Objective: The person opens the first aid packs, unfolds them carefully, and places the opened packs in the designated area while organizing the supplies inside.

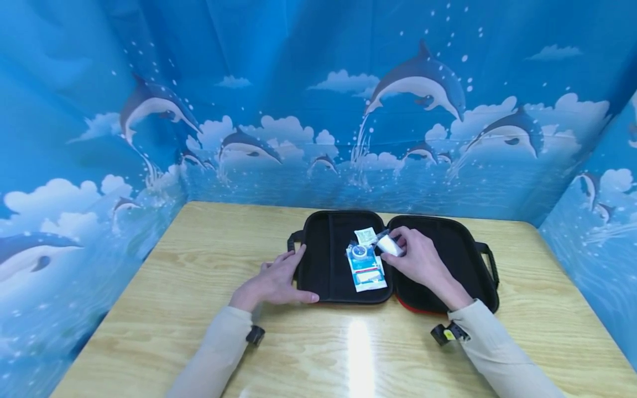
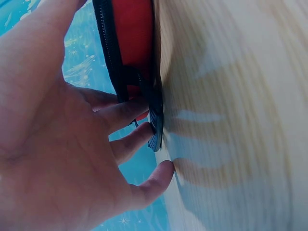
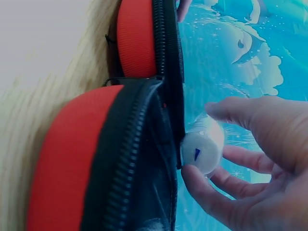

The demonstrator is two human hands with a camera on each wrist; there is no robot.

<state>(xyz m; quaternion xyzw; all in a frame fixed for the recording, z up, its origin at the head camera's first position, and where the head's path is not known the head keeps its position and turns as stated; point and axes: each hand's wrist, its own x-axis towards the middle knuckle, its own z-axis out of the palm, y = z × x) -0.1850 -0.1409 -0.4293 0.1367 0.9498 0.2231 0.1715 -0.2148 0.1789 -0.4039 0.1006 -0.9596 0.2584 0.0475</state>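
1 white roll [image 1: 390,246], long axis slanted, round end [image 3: 207,161] wristward, in the right hand [image 1: 420,260], grip pinching it

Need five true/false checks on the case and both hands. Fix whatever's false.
1. The case lies open on the table. True.
2. The right hand grips a white roll. True.
3. The left hand reaches into the case's right half. False: the left hand is at the case's left edge in the head view.
4. A blue-and-white packet lies in the case's left half. True.
5. The case's outside is green. False: it is red.
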